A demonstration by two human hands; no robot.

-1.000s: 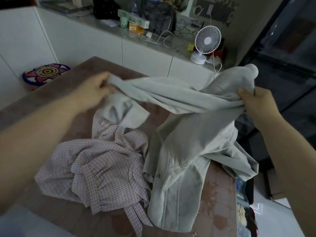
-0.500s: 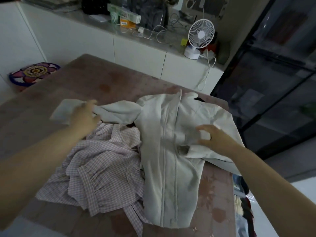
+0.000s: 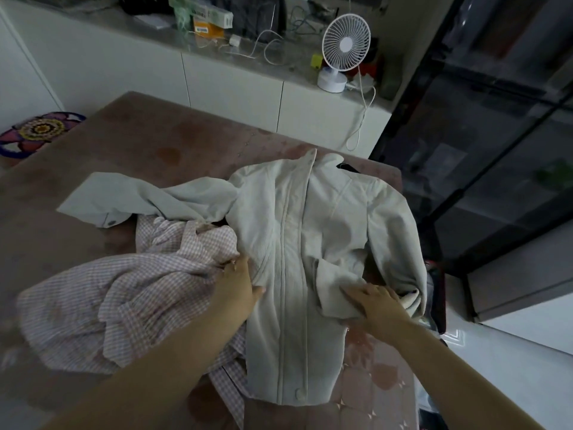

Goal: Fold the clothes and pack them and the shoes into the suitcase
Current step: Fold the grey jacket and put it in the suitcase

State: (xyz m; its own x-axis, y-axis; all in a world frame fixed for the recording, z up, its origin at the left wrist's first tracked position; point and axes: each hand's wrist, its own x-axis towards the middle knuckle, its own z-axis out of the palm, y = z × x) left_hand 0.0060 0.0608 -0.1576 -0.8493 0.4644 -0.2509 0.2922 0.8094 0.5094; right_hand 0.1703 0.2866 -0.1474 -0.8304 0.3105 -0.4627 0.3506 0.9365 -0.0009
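Observation:
A pale grey-green jacket [image 3: 297, 274] lies front up on the brown table [image 3: 139, 141], its zip running down the middle. Its left sleeve [image 3: 130, 200] stretches out flat to the left, and its right sleeve is folded in over the body. My left hand [image 3: 238, 283] rests flat on the jacket's left side, next to a crumpled pink checked garment [image 3: 124, 299]. My right hand [image 3: 376, 305] lies with spread fingers on the folded sleeve's cuff [image 3: 331, 293]. Neither hand holds anything.
A white counter [image 3: 235, 85] behind the table carries a small white fan [image 3: 344, 48], cables and boxes. A patterned round cushion [image 3: 40, 131] sits at the far left. Below the table's right edge is a dark, red-edged object [image 3: 437, 293]. Dark glass panels [image 3: 496, 135] stand at the right.
The jacket, held up a second ago, now lies flat on the table. My left hand let go of the left sleeve and moved to the jacket's side. My right hand slid down to the cuff.

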